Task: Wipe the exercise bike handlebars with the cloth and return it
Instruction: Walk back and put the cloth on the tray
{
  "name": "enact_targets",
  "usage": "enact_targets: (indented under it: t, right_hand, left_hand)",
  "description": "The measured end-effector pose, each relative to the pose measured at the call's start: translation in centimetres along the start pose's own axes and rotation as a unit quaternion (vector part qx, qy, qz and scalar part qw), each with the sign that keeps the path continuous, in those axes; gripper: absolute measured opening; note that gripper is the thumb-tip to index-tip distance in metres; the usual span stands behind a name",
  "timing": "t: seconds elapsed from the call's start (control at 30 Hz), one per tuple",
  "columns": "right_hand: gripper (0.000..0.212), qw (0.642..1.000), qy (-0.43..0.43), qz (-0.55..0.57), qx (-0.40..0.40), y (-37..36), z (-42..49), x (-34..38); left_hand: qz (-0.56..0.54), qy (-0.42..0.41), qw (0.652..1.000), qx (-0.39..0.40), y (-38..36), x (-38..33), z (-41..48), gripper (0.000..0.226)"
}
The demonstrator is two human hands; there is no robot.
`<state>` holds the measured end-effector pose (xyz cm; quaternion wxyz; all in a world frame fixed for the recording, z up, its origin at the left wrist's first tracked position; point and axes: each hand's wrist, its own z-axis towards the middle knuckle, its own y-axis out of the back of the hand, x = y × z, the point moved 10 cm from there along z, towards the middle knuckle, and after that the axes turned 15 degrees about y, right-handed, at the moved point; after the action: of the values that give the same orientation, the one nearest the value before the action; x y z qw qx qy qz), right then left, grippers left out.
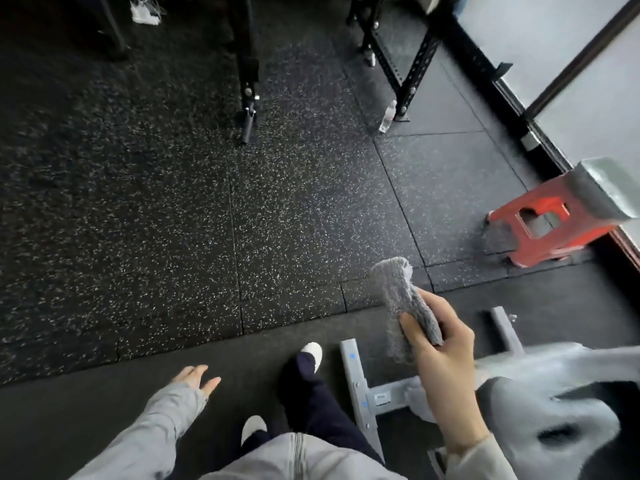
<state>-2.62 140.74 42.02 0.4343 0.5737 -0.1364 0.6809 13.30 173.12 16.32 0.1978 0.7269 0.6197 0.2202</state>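
Observation:
My right hand [441,358] grips a folded grey fluffy cloth [398,292] at the lower right, its free end sticking up and to the left above the floor. Below and right of that hand lies the grey frame of the exercise bike [360,393], with a blurred grey part [561,410] close to the camera. The handlebars cannot be made out. My left hand [197,379] hangs at the lower left with its fingers straight and spread, holding nothing.
A red plastic stool [540,220] stands at the right by the wall edge. Black rack uprights [398,67] and a clear bottle [388,116] stand at the back. My feet [311,353] are on the dark speckled rubber floor [173,202].

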Motion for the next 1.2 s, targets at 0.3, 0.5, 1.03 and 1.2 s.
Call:
enact_targets:
  t: [0.3, 0.5, 1.03, 1.2]
  right_hand:
    - [0.055, 0.99, 0.016, -0.106, -0.096, 6.0, 10.5, -4.9]
    - [0.043, 0.973, -0.001, -0.179, -0.146, 9.6, 15.1, -7.0]
    - [0.034, 0.924, -0.122, -0.254, -0.258, 13.5, 35.0, -15.2]
    - [0.033, 0.898, -0.157, -0.267, -0.313, 16.1, 37.5, -16.6]
  left_hand:
    - [0.047, -0.055, 0.995, -0.07, 11.8, -17.5, 6.1, 0.043]
    - [0.085, -0.12, 0.986, -0.074, 18.2, -27.4, 7.9, 0.051]
    - [0.264, -0.223, 0.936, -0.063, 33.4, -56.3, 16.6, 0.054]
    - [0.338, -0.25, 0.905, -0.061, 35.6, -63.4, 17.1, 0.056]
